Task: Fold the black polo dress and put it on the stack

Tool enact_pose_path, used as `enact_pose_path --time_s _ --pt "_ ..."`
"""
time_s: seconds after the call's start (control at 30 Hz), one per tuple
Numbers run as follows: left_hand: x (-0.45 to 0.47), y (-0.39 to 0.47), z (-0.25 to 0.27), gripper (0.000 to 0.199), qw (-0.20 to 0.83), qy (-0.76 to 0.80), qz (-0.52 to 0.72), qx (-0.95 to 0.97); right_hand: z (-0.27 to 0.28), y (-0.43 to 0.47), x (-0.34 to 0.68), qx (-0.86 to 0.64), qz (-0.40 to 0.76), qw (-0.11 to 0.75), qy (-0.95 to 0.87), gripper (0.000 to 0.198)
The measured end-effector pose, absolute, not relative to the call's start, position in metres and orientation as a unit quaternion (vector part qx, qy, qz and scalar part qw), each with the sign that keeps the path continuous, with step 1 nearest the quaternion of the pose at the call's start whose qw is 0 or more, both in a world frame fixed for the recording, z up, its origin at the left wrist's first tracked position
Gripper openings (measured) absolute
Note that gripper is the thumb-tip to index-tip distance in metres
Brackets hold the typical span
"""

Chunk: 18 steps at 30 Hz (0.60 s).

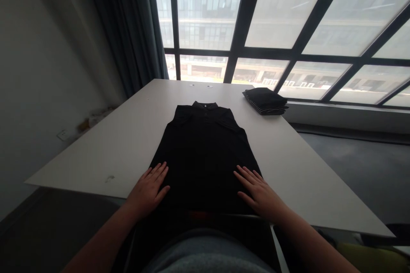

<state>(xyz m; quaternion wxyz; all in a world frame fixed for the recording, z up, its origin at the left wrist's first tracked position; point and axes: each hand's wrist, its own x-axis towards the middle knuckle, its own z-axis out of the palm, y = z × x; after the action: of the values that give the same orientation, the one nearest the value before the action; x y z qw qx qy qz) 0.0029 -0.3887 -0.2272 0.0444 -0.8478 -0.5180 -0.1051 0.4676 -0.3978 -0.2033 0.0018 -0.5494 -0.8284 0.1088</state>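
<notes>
Head cam view: a black collared shirt (205, 153) is laid out flat on a white desk (118, 145), pretty much in the middle, collar (197, 104) pointing away toward the window (211, 8) and hem down by the near edge. There's a little pale tag inside the neck, and the sleeves look tucked in close, can't really tell how since it's all so dark. Left hand (149, 187) is palm down on the lower left side of the shirt, fingers stretched out, not pinching anything. Right hand (256, 190) is pretty much a mirror of that on the lower right side, also flat with the fingers out and the thumb pointing inward. Over at the far right part of the desk, well apart from the shirt, sits a neat stack of folded dark fabric (265, 100) with some stripy edges showing. Dark curtain (131, 30) hangs beyond the desk on the left, next to the window
</notes>
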Motion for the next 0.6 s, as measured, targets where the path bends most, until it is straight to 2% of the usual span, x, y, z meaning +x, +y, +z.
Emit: enact_pose_path --time_s 0.37,0.6 --pt "0.007 -0.393 -0.224 0.064 0.02 -0.525 -0.132 -0.84 -0.209 -0.393 0.471 -0.553 0.094 -0.026 -0.827 0.077" --pt "0.008 -0.393 -0.223 0.062 0.024 -0.527 -0.146 -0.837 -0.16 -0.35 0.393 -0.477 0.094 -0.01 -0.874 0.065"
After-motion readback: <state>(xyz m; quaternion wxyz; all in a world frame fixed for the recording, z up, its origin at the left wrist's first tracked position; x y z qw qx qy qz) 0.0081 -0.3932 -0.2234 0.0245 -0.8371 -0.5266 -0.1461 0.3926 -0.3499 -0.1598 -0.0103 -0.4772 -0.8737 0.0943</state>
